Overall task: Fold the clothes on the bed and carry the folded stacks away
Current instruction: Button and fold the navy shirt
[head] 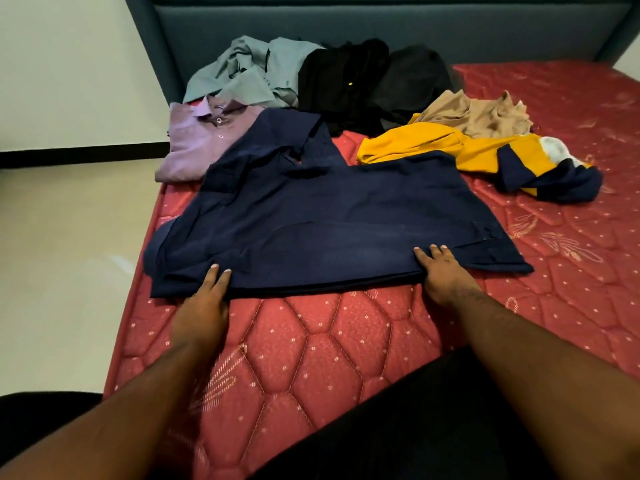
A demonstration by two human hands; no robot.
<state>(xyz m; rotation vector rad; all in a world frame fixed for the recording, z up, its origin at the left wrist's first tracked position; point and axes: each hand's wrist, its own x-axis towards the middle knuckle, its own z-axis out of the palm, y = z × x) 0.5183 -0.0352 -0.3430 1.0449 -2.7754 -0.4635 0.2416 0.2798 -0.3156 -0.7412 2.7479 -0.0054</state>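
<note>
A navy blue shirt [322, 216] lies spread across the red quilted mattress [311, 348], its collar toward the headboard. My left hand [204, 306] rests on the shirt's near edge at the left, two straight fingers on top of the cloth. At the right of that same edge my right hand [443, 275] lies with its fingers flat on the fabric. Whether either thumb is tucked under the hem is hidden.
Behind the navy shirt sit a folded lilac polo [197, 143], a grey-green shirt [242, 74], black garments [367, 84], a tan piece [474, 112] and a yellow-and-navy top [485, 161]. A dark blue headboard [381, 26] stands at the back, with pale floor [69, 254] to the left.
</note>
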